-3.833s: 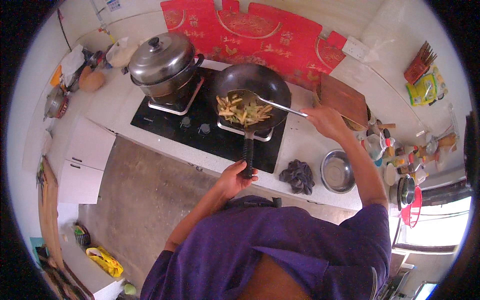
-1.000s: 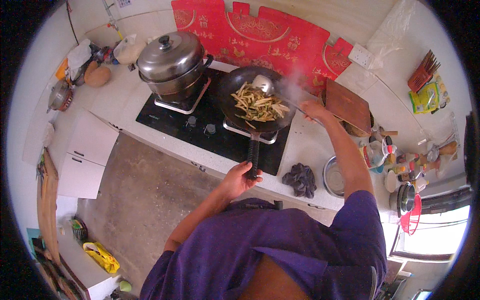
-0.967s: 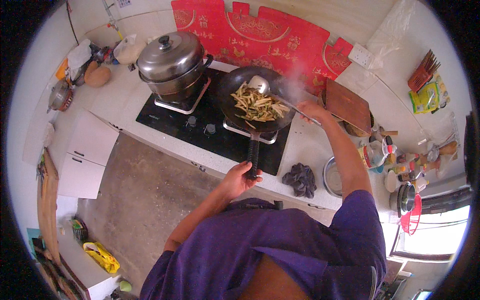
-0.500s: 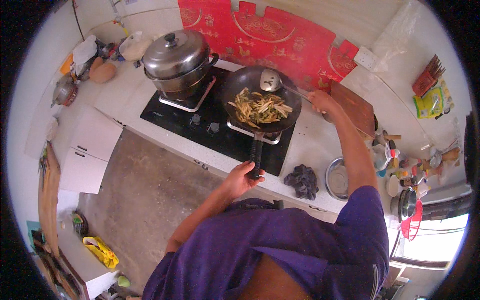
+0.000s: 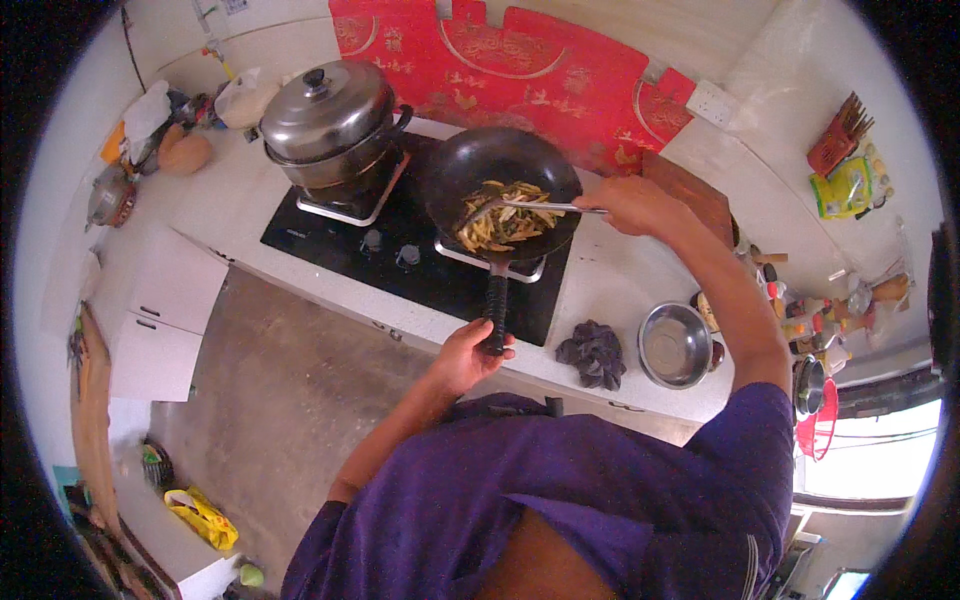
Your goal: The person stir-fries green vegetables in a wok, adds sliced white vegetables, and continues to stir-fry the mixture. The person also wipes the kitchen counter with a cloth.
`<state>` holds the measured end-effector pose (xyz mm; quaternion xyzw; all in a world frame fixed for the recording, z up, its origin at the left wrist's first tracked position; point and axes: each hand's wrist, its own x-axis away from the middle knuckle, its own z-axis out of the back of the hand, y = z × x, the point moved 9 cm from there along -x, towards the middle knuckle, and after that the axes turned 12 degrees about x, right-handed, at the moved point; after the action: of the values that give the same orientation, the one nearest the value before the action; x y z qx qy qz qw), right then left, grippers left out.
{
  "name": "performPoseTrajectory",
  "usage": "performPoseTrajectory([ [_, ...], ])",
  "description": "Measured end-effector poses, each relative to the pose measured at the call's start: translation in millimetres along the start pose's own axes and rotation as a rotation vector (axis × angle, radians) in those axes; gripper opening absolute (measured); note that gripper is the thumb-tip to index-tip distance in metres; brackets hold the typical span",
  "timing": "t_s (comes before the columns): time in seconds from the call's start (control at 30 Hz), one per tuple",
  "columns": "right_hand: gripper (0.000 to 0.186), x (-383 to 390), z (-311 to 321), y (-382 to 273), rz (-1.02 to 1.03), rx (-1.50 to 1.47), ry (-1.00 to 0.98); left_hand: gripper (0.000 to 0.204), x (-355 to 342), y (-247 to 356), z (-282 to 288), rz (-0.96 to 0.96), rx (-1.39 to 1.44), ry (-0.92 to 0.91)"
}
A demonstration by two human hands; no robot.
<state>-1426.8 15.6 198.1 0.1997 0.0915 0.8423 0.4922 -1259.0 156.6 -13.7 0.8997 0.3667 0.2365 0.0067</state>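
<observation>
A dark wok (image 5: 495, 152) sits over the right burner, its black-wrapped handle (image 5: 497, 300) toward me. My left hand (image 5: 470, 355) is closed around the handle's near end. Strips of pale and greenish food (image 5: 512, 218) lie in the wok's near half. My right hand (image 5: 632, 207) grips a metal spatula (image 5: 555, 206) to the right of the wok. The spatula slants leftward and down, its head at the left part of the food and seen edge-on, partly hidden.
A lidded steel pot (image 5: 330, 110) stands on the left burner of the black stove (image 5: 330, 245). Right of the stove lie a dark crumpled cloth (image 5: 595, 355) and a steel bowl (image 5: 675, 345). A wooden board (image 5: 690, 185) leans by the wall; bottles (image 5: 800, 310) crowd the right.
The spatula has come down from the wok's far wall into the food, and its head has turned. My right hand has moved slightly; my left hand keeps hold of the handle. The view has shifted slightly.
</observation>
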Motion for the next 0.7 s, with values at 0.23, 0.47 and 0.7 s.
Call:
performPoseTrajectory([
  [0.23,0.039,72,-9,26,-0.028,-0.049,-0.045,0.018,0,0,-4,0.018,-0.013,-0.009],
  [0.47,0.033,32,-48,19,-0.179,-0.026,-0.104,0.020,1,0,-5,0.023,-0.047,-0.008],
  [0.7,0.019,3,76,-5,0.043,0.208,0.266,0.023,-1,-1,-3,0.031,-0.052,-0.050],
])
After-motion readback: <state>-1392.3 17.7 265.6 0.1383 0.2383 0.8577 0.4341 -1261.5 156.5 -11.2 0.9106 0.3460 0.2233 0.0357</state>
